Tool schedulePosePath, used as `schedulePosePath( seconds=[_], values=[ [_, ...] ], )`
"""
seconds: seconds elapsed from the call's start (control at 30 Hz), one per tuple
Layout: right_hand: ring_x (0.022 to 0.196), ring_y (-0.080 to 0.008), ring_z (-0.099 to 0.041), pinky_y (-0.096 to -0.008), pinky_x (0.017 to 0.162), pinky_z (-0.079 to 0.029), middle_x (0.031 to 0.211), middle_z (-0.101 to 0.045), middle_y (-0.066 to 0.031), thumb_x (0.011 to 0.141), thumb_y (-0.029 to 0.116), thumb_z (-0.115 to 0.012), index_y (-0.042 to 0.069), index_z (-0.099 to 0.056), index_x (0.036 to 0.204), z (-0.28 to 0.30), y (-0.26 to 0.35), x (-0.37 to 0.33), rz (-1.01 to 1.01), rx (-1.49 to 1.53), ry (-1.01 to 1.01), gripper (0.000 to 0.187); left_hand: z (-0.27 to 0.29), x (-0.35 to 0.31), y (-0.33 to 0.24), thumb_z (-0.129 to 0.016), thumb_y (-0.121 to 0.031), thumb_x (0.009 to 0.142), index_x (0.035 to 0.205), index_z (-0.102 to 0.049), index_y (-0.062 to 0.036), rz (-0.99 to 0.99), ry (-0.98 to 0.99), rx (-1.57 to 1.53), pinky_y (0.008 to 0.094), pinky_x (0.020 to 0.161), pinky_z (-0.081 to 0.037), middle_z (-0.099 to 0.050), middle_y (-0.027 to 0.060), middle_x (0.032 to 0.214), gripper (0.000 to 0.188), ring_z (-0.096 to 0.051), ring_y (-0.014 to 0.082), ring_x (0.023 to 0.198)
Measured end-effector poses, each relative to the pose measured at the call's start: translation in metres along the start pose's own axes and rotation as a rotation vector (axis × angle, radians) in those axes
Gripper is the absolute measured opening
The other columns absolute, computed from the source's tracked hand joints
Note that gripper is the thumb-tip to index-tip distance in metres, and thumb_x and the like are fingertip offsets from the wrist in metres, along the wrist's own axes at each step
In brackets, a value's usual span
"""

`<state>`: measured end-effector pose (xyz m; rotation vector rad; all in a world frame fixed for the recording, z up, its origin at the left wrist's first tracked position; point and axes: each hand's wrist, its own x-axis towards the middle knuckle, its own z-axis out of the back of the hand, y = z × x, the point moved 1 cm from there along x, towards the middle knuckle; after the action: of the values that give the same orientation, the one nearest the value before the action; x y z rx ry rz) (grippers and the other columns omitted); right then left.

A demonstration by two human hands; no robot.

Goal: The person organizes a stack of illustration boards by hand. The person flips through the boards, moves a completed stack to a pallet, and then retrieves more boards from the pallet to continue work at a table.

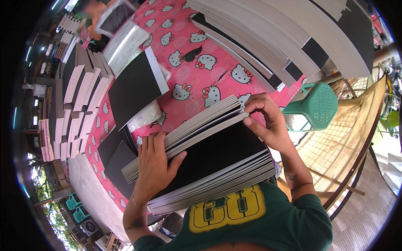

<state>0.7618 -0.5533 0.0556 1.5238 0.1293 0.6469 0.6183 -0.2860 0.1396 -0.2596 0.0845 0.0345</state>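
Observation:
A thick stack of black boards with pale edges [217, 157] lies open against my front, part of it lifted upright along the far side. My left hand [157, 163] grips the lifted boards near their left end, fingers over the far edge and thumb on the near side by the black face. At the right end my right hand [268, 121] pinches the corner of the lifted boards between thumb and fingers. The lower boards [217, 184] fan out toward my green shirt. A loose black sheet with a white strip [136, 90] lies beyond my left hand.
A pink patterned cloth [182, 75] covers the table. Stacks of boards stand at the left [79, 96] and far right [276, 37]. Clear plastic packs [125, 42] lie at the far left. Right of the table are a green stool [314, 100] and a woven, wood-framed piece [335, 138]. Another person [94, 14] is beyond.

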Motion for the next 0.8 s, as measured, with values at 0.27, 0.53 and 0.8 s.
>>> schedulePosePath(
  seconds=[0.27,0.53,0.8],
  values=[
    [0.111,-0.0213,-0.057,-0.0348,0.1,-0.042,0.114,-0.059,-0.01,0.088,0.002,-0.071,0.001,-0.061,0.108,-0.004,-0.002,-0.005,-0.061,0.069,0.001,0.023,-0.002,0.0,0.001,-0.069,-0.037,0.088,0.125,-0.046,0.007,-0.024,-0.035,0.014,0.0483,0.086,-0.039,-0.054,0.0241,0.112,0.062,-0.051,0.0389,0.102],
    [0.099,-0.0172,-0.058,-0.0326,0.094,-0.044,0.102,-0.06,-0.0068,0.087,0.005,-0.073,0.0,-0.058,0.118,-0.006,0.001,-0.005,-0.094,0.177,-0.018,0.034,0.0,0.001,0.003,-0.074,-0.044,0.083,0.127,-0.044,0.0073,-0.017,0.003,0.025,0.0491,0.088,-0.04,-0.052,0.0238,0.115,0.075,-0.05,0.0393,0.104],
    [0.08,-0.0135,-0.056,-0.0281,0.079,-0.044,0.088,-0.056,-0.0043,0.09,0.012,-0.07,0.0,-0.053,0.128,0.007,-0.002,-0.009,-0.26,0.299,0.13,0.043,0.017,0.001,0.001,-0.076,-0.069,0.069,0.136,-0.039,0.0076,-0.068,0.136,0.005,0.0509,0.097,-0.038,-0.048,0.0263,0.127,0.108,-0.049,0.0431,0.115]
  ],
)
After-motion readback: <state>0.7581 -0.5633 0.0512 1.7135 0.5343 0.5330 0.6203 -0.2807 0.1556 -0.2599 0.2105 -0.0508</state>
